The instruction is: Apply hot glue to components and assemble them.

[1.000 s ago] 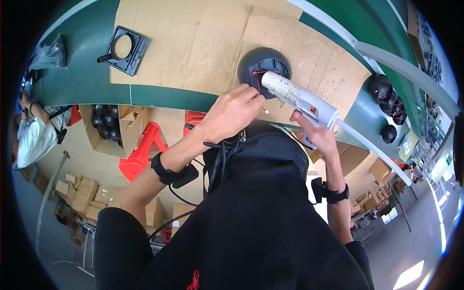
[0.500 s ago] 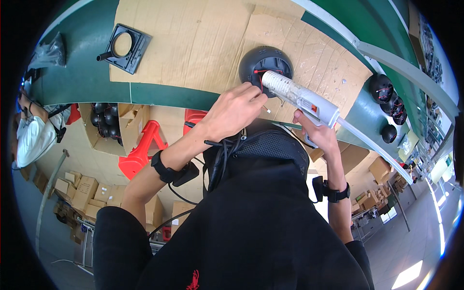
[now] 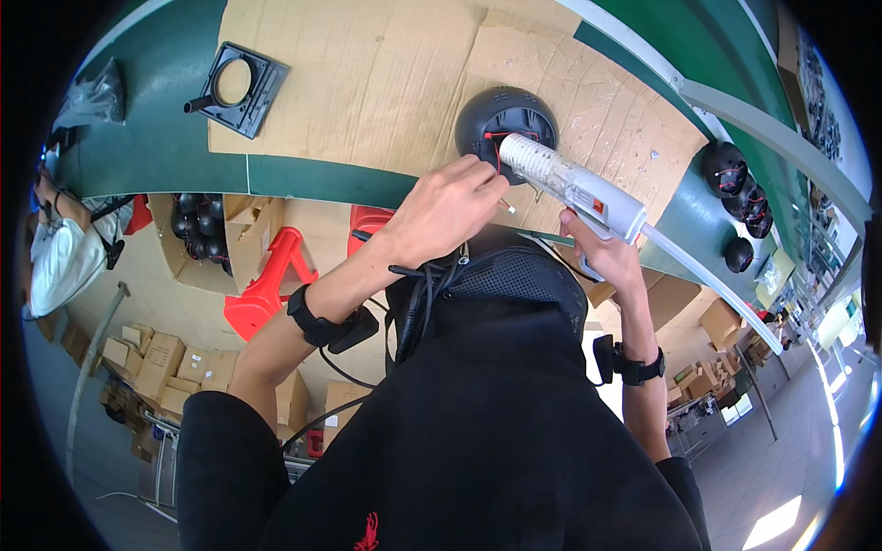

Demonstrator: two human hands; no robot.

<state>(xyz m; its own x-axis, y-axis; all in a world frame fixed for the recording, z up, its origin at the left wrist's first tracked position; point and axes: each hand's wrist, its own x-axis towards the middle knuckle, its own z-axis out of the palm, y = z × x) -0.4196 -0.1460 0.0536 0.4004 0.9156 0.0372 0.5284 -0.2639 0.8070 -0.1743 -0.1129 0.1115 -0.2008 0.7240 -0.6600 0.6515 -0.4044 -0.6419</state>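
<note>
On the cardboard sheet (image 3: 349,83) sits a black round housing (image 3: 478,115), its hollow side showing red wires (image 3: 497,151). Bent and closed, the fingers of my left hand (image 3: 450,207) pinch the wires at the housing's near edge. A small pale connector end (image 3: 511,209) pokes out beside the fingertips. My right hand (image 3: 602,248) is wrapped round the handle of a white glue gun (image 3: 597,197). Its ribbed, stained front lies over the housing's opening, hiding the tip. A long whitish glue stick (image 3: 717,285) trails from the gun's back toward the lower right.
A black square frame with a round hole (image 3: 262,96) lies at the far left. More black round housings (image 3: 726,170) stand on the green bench at right; others fill a carton (image 3: 243,243) below left. A red stool (image 3: 262,294) is near my left arm. Another person (image 3: 69,257) is at far left.
</note>
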